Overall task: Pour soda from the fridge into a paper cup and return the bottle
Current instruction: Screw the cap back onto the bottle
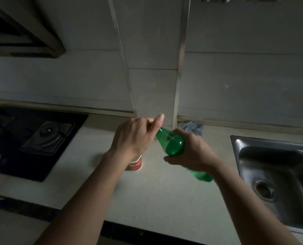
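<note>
A green plastic soda bottle is held tilted above the pale counter, its neck pointing up and to the left. My right hand grips the bottle round its middle. My left hand is curled round the bottle's top, where a bit of yellow cap shows between the fingers. A red and white paper cup stands on the counter just below my left wrist, which hides most of it.
A black gas hob lies at the left. A steel sink is sunk in the counter at the right. A grey cloth lies against the tiled wall behind the hands. A range hood hangs at the upper left.
</note>
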Demonstrator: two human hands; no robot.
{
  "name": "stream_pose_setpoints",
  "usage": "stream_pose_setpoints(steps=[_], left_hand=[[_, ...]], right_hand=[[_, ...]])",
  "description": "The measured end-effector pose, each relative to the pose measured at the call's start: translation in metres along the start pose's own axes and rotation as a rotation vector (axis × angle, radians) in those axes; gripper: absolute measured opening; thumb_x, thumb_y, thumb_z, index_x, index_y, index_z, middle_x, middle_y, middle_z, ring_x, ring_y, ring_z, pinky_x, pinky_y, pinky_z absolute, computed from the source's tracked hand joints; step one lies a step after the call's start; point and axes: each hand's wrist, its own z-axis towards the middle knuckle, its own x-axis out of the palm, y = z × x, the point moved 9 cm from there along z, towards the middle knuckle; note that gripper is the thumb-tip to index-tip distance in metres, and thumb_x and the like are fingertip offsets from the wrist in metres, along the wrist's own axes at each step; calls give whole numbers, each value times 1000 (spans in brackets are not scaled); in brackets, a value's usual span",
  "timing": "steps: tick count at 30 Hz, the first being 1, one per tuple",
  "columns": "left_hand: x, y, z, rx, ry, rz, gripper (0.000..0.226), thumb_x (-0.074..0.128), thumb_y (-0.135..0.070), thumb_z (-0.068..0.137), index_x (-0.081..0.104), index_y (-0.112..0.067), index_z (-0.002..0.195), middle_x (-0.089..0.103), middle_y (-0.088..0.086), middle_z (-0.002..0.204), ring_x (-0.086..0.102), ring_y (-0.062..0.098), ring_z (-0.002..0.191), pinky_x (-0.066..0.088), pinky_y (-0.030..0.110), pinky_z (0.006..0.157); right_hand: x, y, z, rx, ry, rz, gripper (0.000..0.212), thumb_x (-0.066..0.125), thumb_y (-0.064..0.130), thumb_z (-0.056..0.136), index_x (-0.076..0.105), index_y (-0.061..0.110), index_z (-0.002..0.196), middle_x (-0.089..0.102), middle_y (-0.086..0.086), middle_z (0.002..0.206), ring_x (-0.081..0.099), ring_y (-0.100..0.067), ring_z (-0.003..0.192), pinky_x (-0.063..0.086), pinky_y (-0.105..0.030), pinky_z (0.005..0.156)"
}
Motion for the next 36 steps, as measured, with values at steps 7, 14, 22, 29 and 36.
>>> stream_pose_setpoints(steps=[7,14,22,29,36], left_hand=[[-20,25,-1,27,-133,-59,63,27,-47,101,43,-15,50,42,-1,43,44,11,38,21,25,40],[-33,65,-15,26,-106,-136,63,20,-50,94,52,-11,58,48,2,48,43,14,44,27,26,47],[-39,91,-10,-84,-59,-136,76,20,-67,96,53,-13,53,54,-3,50,52,10,47,29,24,48],[-54,87,4,-83,-196,-241,63,25,-61,95,53,-16,60,48,-6,47,49,7,42,27,22,43],[-78,60,15,39,-269,-230,55,27,-50,98,52,-17,63,49,-3,48,48,6,41,29,20,39]], right_hand=[[3,40,6,-124,-317,-263,63,80,40,69,51,23,122,66,2,108,63,-16,89,56,-39,78],[35,69,21,-88,-65,-92,63,84,33,70,52,23,124,62,10,105,59,-3,85,48,-9,65],[50,79,36,31,56,-29,60,83,29,73,51,20,124,64,7,100,65,-5,73,57,-19,63],[30,98,37,-83,-336,-264,64,82,41,71,48,20,121,68,-1,104,64,-14,80,56,-24,67],[21,91,34,-153,-271,-3,75,82,51,67,44,25,126,61,10,114,56,0,90,46,-4,73]])
